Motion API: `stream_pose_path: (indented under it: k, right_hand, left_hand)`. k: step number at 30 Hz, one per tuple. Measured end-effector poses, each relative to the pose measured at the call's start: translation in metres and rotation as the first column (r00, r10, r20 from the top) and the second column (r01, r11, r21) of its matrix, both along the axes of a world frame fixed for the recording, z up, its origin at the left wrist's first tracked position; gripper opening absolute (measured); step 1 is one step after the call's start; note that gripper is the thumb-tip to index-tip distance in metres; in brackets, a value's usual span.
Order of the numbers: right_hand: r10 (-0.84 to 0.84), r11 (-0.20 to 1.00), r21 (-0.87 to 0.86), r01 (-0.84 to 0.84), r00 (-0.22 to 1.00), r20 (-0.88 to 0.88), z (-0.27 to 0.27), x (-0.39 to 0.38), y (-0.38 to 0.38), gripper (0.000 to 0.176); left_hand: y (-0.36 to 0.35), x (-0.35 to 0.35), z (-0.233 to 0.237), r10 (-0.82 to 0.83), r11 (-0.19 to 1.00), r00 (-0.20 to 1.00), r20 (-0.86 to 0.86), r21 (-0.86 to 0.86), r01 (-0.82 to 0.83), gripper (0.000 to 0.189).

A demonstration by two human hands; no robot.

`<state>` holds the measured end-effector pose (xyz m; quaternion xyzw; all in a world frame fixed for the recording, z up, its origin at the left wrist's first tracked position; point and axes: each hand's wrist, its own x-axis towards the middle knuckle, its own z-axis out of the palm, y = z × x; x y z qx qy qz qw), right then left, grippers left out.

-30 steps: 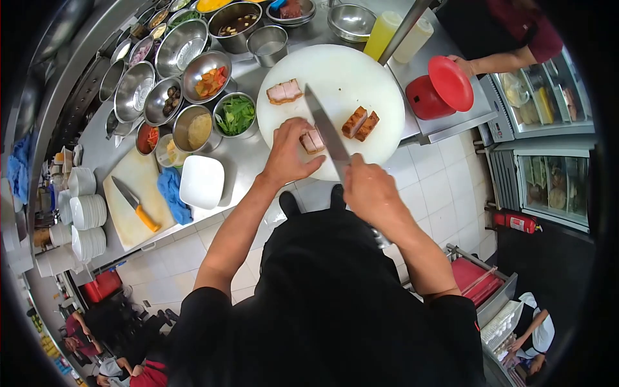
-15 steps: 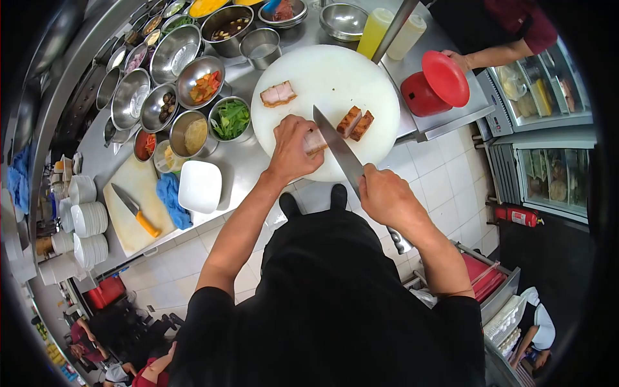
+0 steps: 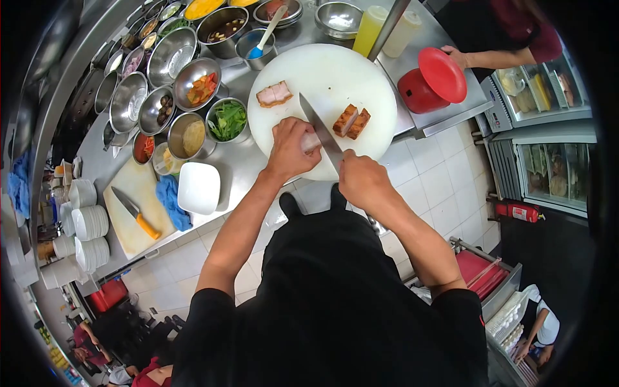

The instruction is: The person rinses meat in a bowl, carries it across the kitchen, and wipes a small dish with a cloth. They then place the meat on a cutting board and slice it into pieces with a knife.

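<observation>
My left hand is closed on a piece of roast pork belly and presses it to the round white cutting board. Against that piece's right side lies the blade of a large kitchen knife, its tip pointing to the far side of the board. My right hand is wrapped round the knife's handle. Two browned chunks of pork sit right of the blade. A paler pork piece lies at the board's far left.
Metal bowls of ingredients, including green leaves, crowd the left counter. A white bowl, blue cloth and yellow-handled knife are nearer. At right, a co-worker's hand touches a red container's lid.
My right hand and the knife have moved left, bringing the blade up to the held pork. A blue-tipped spatula now leans in the small metal pot beyond the board.
</observation>
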<state>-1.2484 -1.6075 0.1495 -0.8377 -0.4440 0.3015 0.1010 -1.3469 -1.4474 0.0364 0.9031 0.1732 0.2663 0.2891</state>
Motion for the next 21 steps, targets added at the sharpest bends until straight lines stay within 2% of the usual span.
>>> stream_pose_path:
  k: [2, 5, 6, 7, 8, 9, 11, 12, 13, 14, 15, 16, 17, 18, 19, 20, 21]
  right_hand:
    - [-0.027, 0.999, 0.033, 0.026, 0.999, 0.029, 0.021, 0.002, -0.011, 0.018]
    - [-0.066, 0.994, 0.087, 0.061, 0.996, 0.064, 0.035, 0.007, -0.031, 0.017]
    - [-0.077, 0.992, 0.102, 0.070, 0.995, 0.068, 0.039, 0.008, -0.036, 0.019]
    - [-0.077, 0.993, 0.090, 0.073, 0.996, 0.042, 0.045, 0.009, -0.040, 0.022]
    - [-0.070, 0.995, 0.080, 0.067, 0.997, 0.041, 0.043, 0.010, -0.045, 0.021]
    - [-0.068, 0.995, 0.077, 0.066, 0.997, 0.026, 0.046, 0.009, -0.046, 0.021]
    - [-0.039, 0.995, 0.096, 0.031, 0.995, 0.088, 0.035, 0.007, -0.052, 0.022]
    - [-0.031, 0.995, 0.097, 0.022, 0.995, 0.093, 0.032, 0.006, -0.053, 0.021]
    - [-0.018, 0.997, 0.072, 0.013, 0.997, 0.078, 0.022, 0.006, -0.054, 0.019]
    - [0.010, 0.999, 0.047, -0.015, 0.995, 0.094, 0.014, 0.005, -0.059, 0.017]
    - [-0.012, 1.000, 0.012, 0.011, 0.996, 0.089, 0.019, 0.003, -0.055, 0.017]
    - [0.048, 0.999, -0.003, -0.048, 0.997, 0.059, 0.013, 0.004, -0.059, 0.020]
    - [0.027, 0.993, -0.113, -0.017, 0.996, 0.086, 0.011, 0.002, -0.054, 0.020]
    - [0.109, 0.988, -0.121, -0.099, 0.991, 0.074, 0.007, 0.003, -0.058, 0.021]
    - [0.124, 0.970, -0.214, -0.115, 0.992, 0.030, -0.007, 0.008, -0.055, 0.020]
    - [0.144, 0.990, -0.032, -0.141, 0.979, 0.147, 0.007, 0.001, -0.054, 0.031]
    - [0.117, 0.993, 0.015, -0.120, 0.985, 0.130, 0.001, -0.004, -0.059, 0.030]
  left_hand:
    - [-0.002, -0.002, 0.005, 0.008, 0.999, 1.000, -0.014, -0.040, -0.008, 0.055]
    - [-0.013, 0.008, 0.019, 0.026, 0.998, 1.000, -0.011, -0.052, -0.026, 0.064]
    - [-0.012, 0.010, 0.016, 0.022, 0.998, 0.997, -0.068, -0.058, -0.025, 0.065]
    - [-0.010, 0.012, 0.012, 0.064, 0.996, 0.998, -0.029, -0.063, -0.065, 0.060]
    - [-0.007, 0.011, 0.009, 0.065, 0.993, 0.996, -0.067, -0.093, -0.071, 0.059]
    - [-0.004, 0.008, 0.007, 0.021, 0.996, 0.996, -0.081, -0.087, -0.029, 0.057]
    - [-0.003, 0.004, 0.013, -0.005, 0.995, 0.992, -0.130, -0.098, -0.008, 0.071]
    - [-0.006, 0.003, 0.020, 0.025, 1.000, 0.997, -0.073, -0.010, -0.025, 0.079]
    - [-0.005, 0.001, 0.011, 0.049, 0.999, 0.996, -0.080, -0.018, -0.050, 0.084]
    - [-0.003, -0.006, -0.001, 0.075, 0.989, 0.953, -0.294, -0.100, -0.108, 0.087]
    - [-0.004, -0.009, -0.001, 0.117, 0.977, 0.880, -0.460, -0.107, -0.186, 0.087]
    - [-0.006, -0.016, -0.010, 0.140, 0.976, 0.885, -0.445, -0.087, -0.198, 0.086]
    - [0.000, -0.023, -0.076, 0.061, 0.998, 0.943, -0.328, 0.043, -0.049, 0.088]
    - [-0.005, -0.024, -0.074, 0.033, 0.998, 0.918, -0.395, 0.068, -0.007, 0.086]
    - [-0.014, -0.019, -0.028, 0.108, 0.986, 0.859, -0.500, -0.058, -0.158, 0.084]
    - [-0.019, -0.019, 0.016, 0.097, 0.952, 0.845, -0.525, -0.199, -0.233, 0.084]
    - [-0.020, -0.018, 0.008, 0.083, 0.973, 0.880, -0.467, -0.152, -0.173, 0.085]
